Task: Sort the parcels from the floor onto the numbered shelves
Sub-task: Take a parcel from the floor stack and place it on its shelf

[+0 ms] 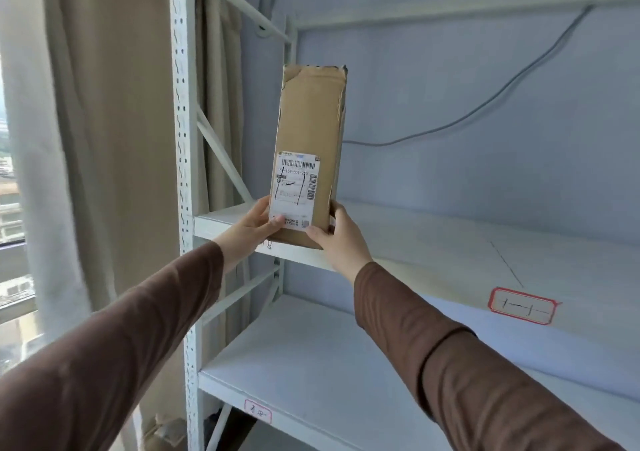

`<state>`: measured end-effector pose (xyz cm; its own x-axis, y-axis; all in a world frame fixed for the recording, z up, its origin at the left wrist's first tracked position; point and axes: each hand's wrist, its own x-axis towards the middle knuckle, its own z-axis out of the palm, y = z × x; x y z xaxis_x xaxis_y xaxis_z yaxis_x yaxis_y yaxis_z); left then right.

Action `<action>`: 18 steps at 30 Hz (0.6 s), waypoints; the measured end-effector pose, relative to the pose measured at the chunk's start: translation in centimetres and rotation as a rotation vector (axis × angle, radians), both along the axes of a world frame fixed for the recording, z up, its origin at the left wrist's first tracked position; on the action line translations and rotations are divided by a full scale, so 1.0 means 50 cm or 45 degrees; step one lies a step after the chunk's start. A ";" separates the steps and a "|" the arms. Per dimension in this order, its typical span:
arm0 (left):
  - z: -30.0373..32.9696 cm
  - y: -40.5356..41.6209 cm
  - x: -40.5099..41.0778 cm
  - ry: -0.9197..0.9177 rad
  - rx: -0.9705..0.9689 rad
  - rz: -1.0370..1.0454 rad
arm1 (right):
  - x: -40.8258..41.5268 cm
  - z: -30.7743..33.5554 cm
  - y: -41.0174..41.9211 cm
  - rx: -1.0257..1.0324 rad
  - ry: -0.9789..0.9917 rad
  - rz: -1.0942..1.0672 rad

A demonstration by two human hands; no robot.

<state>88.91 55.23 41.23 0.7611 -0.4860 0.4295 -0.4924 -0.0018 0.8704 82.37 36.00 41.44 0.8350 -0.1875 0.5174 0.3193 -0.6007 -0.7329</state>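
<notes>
A brown cardboard parcel (311, 152) stands on end, its long axis near vertical and leaning slightly toward one o'clock, with the taped top end up. Its white shipping label (296, 189) faces the camera on the lower half. The parcel's bottom edge sits at the front lip of the middle shelf (433, 239) of a white metal rack, near the left upright (182, 173). The left hand (247, 230) holds the bottom left corner from eight o'clock, thumb pressed on the label. The right hand (341, 237) grips the bottom right corner from four o'clock, thumb on the front face and fingers wrapped behind. Apart from the parcel, the shelf's visible board is bare; a red-bordered tag (523, 305) is stuck on its front edge at four o'clock. The lower shelf (329, 374) carries a smaller tag (258, 406).
</notes>
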 end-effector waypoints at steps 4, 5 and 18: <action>-0.006 0.010 0.121 -0.013 0.119 -0.091 | 0.075 -0.010 0.007 -0.042 0.043 -0.137; -0.007 0.011 0.151 -0.019 0.154 -0.116 | 0.091 -0.012 0.006 -0.050 0.059 -0.165; -0.003 -0.055 0.363 -0.183 0.374 -0.089 | 0.256 0.000 -0.045 -0.128 0.230 -0.348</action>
<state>107.05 52.47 41.10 0.6634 -0.6539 0.3638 -0.6178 -0.2044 0.7593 95.17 33.74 41.46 0.8406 -0.3725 0.3932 0.0070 -0.7184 -0.6955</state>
